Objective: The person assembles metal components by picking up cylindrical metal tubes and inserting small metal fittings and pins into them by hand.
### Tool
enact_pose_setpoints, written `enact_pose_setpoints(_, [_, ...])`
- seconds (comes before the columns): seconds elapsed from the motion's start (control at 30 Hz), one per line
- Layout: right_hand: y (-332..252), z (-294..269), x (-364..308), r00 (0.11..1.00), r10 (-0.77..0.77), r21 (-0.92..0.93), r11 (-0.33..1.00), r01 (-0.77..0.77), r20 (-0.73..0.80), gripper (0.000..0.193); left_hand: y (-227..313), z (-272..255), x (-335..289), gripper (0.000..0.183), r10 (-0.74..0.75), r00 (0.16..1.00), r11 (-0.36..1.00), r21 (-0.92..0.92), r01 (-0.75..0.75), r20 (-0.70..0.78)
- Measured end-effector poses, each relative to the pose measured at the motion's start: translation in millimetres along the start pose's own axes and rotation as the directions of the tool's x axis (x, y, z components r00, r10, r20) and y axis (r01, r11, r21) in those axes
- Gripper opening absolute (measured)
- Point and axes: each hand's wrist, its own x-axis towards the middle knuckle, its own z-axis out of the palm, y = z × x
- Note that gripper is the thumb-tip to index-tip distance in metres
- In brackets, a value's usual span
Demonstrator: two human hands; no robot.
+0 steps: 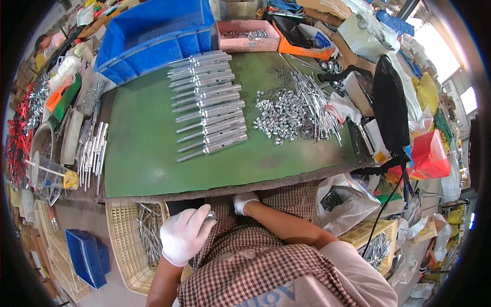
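Note:
My left hand [185, 236], in a white glove, is raised over my lap below the table's front edge. Its fingers are bent round a small grey, shiny piece [210, 216] whose kind I cannot make out. My right hand [244, 202], also gloved, rests lower by my lap at the table edge, and its fingers are mostly hidden. On the green table mat [148, 138] lies a column of metal tubes with thin rods [215, 107] sticking out to the left. Right of them are a heap of small silver fittings [281, 115] and a pile of long thin rods [317, 102].
A blue bin [153, 46] stands at the back left, beside a pink box [248, 43] of small parts and an orange box [312, 51]. Metal rods [93, 158] lie at the left edge. Cream baskets [120, 240] flank my legs. A black cloth bag [389, 102] hangs at right.

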Motion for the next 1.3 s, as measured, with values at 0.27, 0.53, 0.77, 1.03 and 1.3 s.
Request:
enact_pose_setpoints(0.27, [6,20,5,0.995,-0.030,-0.046,0.998,0.035,0.100,0.032,-38,-32,89,0.028,0.042,0.960,0.966,0.257,0.031,-0.276])
enact_pose_setpoints(0.53, [8,-26,-14,0.993,0.075,0.263,0.960,-0.097,0.089,0.059,-94,-11,118,0.030,0.032,0.985,0.941,0.339,0.027,-0.167])
enact_pose_setpoints(0.77, [29,-43,-27,0.994,-0.032,0.795,0.604,-0.061,0.100,0.027,-64,-7,82,0.034,0.071,0.901,0.959,0.279,0.057,-0.427])
enact_pose_setpoints(1.03, [31,-87,-122,0.941,-0.324,0.977,0.210,-0.028,0.097,0.020,0,1,34,0.036,0.327,0.941,0.938,-0.088,-0.335,-0.090])
enact_pose_setpoints(1.3, [25,-122,-198,0.910,-0.414,0.996,0.068,0.061,-0.028,0.024,24,8,67,0.032,0.452,0.877,0.883,-0.220,-0.415,0.162])
